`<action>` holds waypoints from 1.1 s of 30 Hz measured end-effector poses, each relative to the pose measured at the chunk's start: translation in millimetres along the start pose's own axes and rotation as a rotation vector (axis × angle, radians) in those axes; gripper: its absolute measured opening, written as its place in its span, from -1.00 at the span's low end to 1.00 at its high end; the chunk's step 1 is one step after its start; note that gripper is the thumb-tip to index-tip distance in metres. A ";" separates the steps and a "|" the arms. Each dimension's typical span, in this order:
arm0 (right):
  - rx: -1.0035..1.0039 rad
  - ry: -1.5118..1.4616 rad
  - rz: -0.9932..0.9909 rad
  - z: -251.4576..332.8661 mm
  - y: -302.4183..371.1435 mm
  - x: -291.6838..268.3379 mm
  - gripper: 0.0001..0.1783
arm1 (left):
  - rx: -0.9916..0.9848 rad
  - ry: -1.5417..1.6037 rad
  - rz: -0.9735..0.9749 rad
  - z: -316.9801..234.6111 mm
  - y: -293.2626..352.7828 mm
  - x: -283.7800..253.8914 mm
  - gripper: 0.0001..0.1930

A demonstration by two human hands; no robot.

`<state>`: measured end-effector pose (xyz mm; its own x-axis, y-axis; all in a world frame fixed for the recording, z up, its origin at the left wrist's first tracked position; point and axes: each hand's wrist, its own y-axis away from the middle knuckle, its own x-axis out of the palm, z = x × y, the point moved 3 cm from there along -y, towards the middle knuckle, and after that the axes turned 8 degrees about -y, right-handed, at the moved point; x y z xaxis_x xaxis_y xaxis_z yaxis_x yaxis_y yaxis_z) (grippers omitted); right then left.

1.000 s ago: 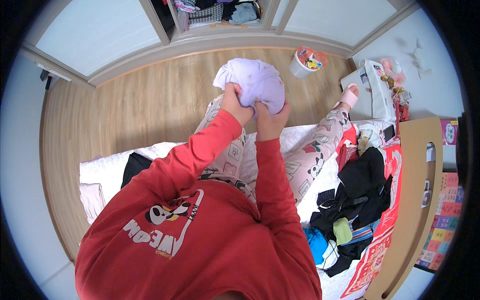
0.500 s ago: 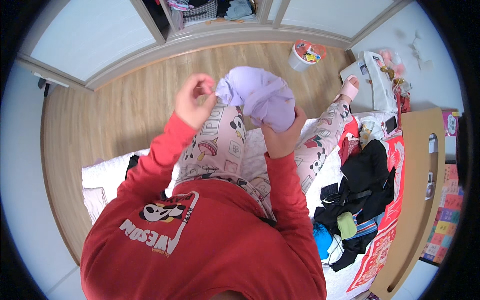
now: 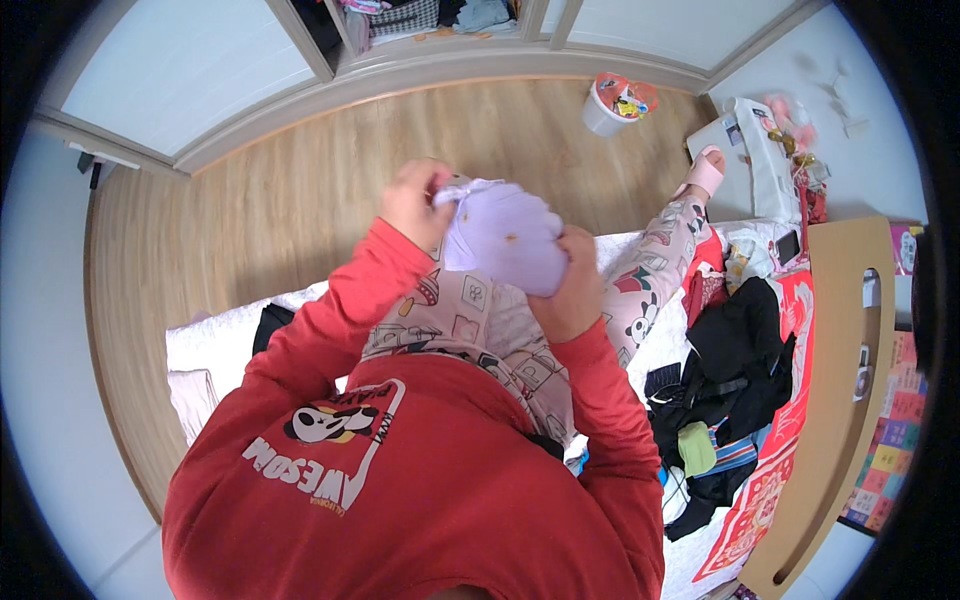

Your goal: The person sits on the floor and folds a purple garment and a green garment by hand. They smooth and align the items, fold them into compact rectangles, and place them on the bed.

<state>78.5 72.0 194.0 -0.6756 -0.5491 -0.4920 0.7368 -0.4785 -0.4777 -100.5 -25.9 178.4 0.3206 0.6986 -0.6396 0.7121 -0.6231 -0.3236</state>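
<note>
The left hand [image 3: 418, 203] pinches the upper left edge of a pale lilac garment [image 3: 500, 240], bunched and rounded, held above the patterned pyjama knees [image 3: 470, 320]; the right hand [image 3: 568, 292] grips its lower right side, fingers hidden behind the cloth

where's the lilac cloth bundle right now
In the head view the lilac cloth bundle sits just above centre, gripped between the left hand and the right hand, above the person's patterned pyjama legs, with the wooden floor behind it.
</note>
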 end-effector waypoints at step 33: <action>1.301 -1.541 0.182 -69.0 71.0 -13.7 -0.49 | -0.503 1.271 0.674 9.9 36.8 49.0 -0.55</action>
<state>138.2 92.8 116.6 -0.5432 -0.3122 0.7794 0.8332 -0.0861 0.5462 -64.8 -18.0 128.3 0.7830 0.3352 0.5239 0.2656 -0.9419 0.2057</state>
